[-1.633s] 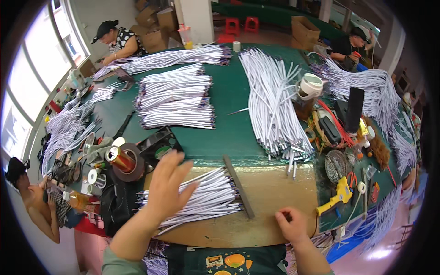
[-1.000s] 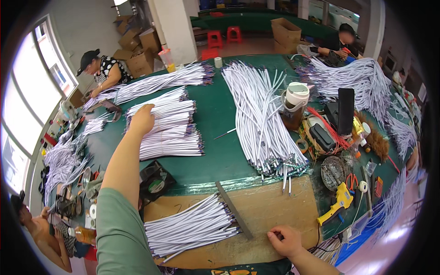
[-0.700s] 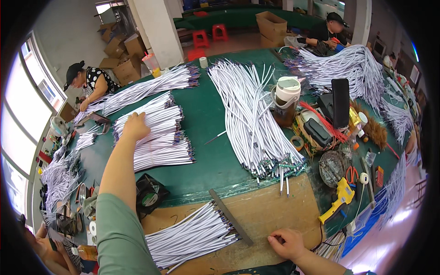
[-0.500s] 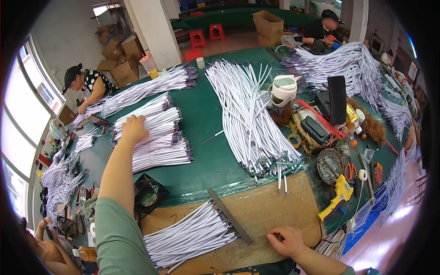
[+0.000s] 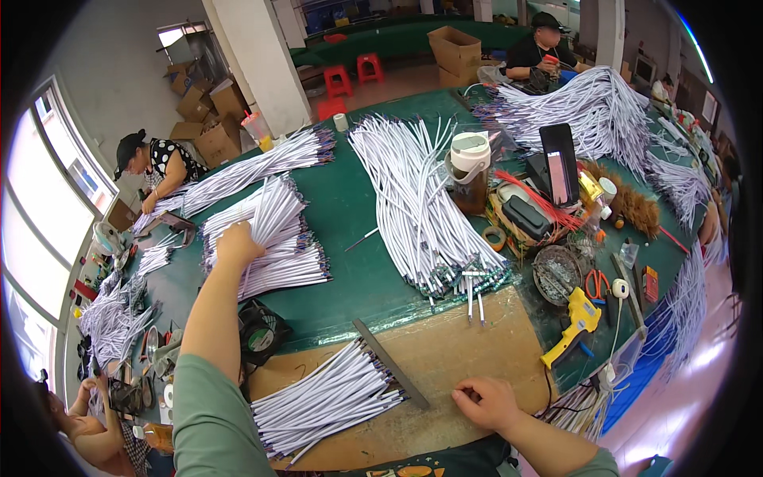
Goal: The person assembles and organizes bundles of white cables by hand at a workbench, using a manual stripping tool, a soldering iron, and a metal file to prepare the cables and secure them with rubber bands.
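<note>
My left hand [image 5: 238,247] reaches far over the table and is closed round a bundle of white cables [image 5: 274,208]. That bundle is tilted up off a stack of more white cables [image 5: 290,266] with dark ends. Close to me, on a brown board [image 5: 477,342], lies another batch of white cables [image 5: 322,401], their ends near a flat metal bar [image 5: 391,364]. My right hand [image 5: 486,403] rests on the board right of the bar, fingers curled in, with nothing seen in them.
A small black fan [image 5: 261,332] stands beside my left forearm. Across the middle lies a large cable pile [image 5: 421,207]. To the right are a yellow glue gun [image 5: 574,327], a round metal dish [image 5: 556,274], a phone [image 5: 560,163] and a lidded jug [image 5: 470,159]. Other people sit around the table.
My left hand has closed on some cables of the stack and raised their far ends, now slanting upward. My right hand stays curled on the board. The whole view has shifted slightly.
</note>
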A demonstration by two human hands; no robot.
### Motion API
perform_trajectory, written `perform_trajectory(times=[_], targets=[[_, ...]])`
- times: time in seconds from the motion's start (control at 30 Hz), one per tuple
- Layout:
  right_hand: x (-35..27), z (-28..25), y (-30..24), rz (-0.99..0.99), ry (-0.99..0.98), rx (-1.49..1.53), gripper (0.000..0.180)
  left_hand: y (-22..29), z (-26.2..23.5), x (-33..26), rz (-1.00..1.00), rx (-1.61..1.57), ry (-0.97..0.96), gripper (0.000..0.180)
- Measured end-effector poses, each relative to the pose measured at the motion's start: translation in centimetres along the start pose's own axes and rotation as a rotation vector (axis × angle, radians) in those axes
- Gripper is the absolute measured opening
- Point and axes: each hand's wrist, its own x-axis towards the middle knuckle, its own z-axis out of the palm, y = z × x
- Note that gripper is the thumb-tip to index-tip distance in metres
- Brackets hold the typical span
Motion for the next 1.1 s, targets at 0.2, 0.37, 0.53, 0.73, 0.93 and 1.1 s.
perform_trajectory(times=[0.2, 0.37, 0.53, 0.73, 0.93, 1.1], targets=[[0.0, -0.1, 0.1, 0.022, -0.014, -0.009, 0.014, 0.2, 3.0, -1.8, 0.041, -0.087, 0.183, 0.066], [0.1, -0.2, 0.1, -0.006, -0.023, 0.007, 0.015, -1.9, 3.4, -1.4, 0.073, -0.208, 0.322, 0.044], [-0.1, -0.3, 0.1, -0.03, -0.005, 0.025, 0.014, -2.3, -3.2, -3.1, 0.258, -0.09, 0.634, 0.039], [-0.3, -0.1, 0.2, -0.027, 0.025, 0.063, 0.015, 0.7, -15.7, -13.6, 0.38, -0.81, 0.304, 0.053], [-0.6, -0.5, -0.1, 0.036, 0.016, 0.084, 0.026, 7.2, -12.0, -24.8, 0.136, -1.504, -0.344, 0.059], [0.0, 1.5, -5.4, -0.178, 0.108, 0.206, 0.034, 11.7, -3.0, -30.5, 0.094, -1.753, -0.79, 0.054]])
